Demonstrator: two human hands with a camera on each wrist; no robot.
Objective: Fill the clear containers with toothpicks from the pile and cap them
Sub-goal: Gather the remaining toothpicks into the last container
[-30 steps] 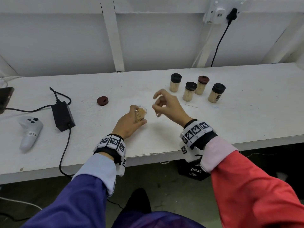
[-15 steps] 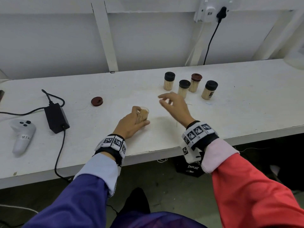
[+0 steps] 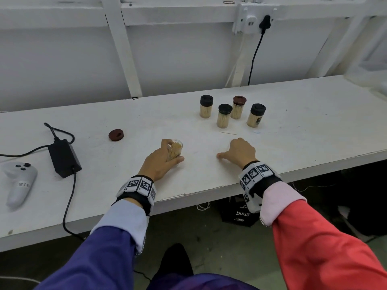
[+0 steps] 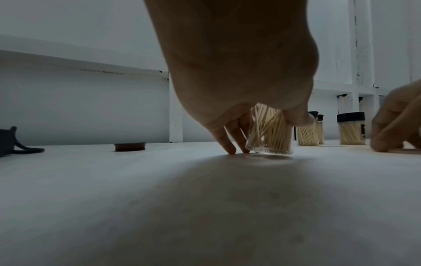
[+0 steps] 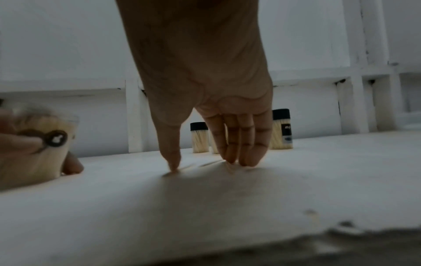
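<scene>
While lying at the far left of the white table [image 3: 303, 114], one grey controller [image 3: 17, 183] beside one black power brick [image 3: 63, 156] with its cable. Further right, one loose brown cap [image 3: 116, 135], flat on the surface, well apart from everything else. Next, left hand [image 3: 161, 162] curled round one uncapped clear container [image 3: 175, 150] full of toothpicks, tilted slightly, base on the table. Then right hand [image 3: 240, 152], fingers [image 5: 230, 144] straight and pressed down on the tabletop, holding nothing; one stray toothpick [image 3: 227, 133] just beyond it. Behind, four capped containers [image 3: 224, 116] clustered upright: three black caps, one brown.
</scene>
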